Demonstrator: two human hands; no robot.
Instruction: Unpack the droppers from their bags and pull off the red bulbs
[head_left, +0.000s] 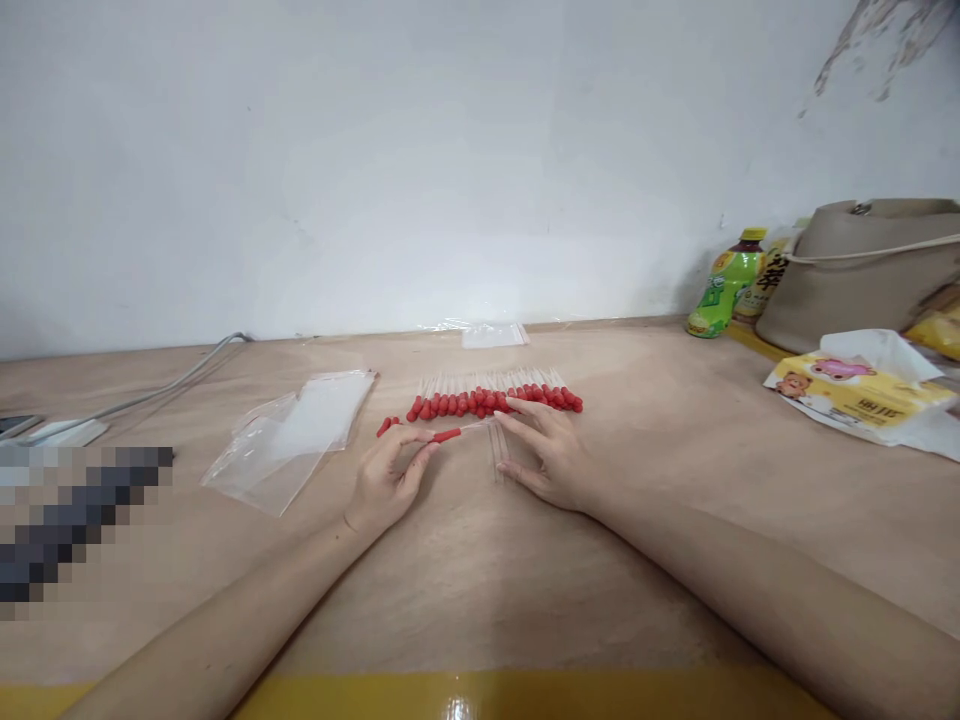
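Observation:
A row of several clear droppers with red rubber bulbs [495, 399] lies across the middle of the wooden table [465, 590]. My left hand [388, 478] pinches the red bulb of one dropper [448, 434] just in front of the row. My right hand [546, 452] pinches the clear glass end of that same dropper, its other fingers stretched toward the row. A couple of loose red bulbs [388, 425] lie just left of my left hand. More clear tubes [498, 452] lie under my right hand.
Clear plastic bags [296, 432] lie to the left, another [493, 334] by the wall. A grey cable [150, 393] runs at the far left. At the right stand a green bottle [721, 285], a beige bag [862, 270] and a tissue pack [862, 392].

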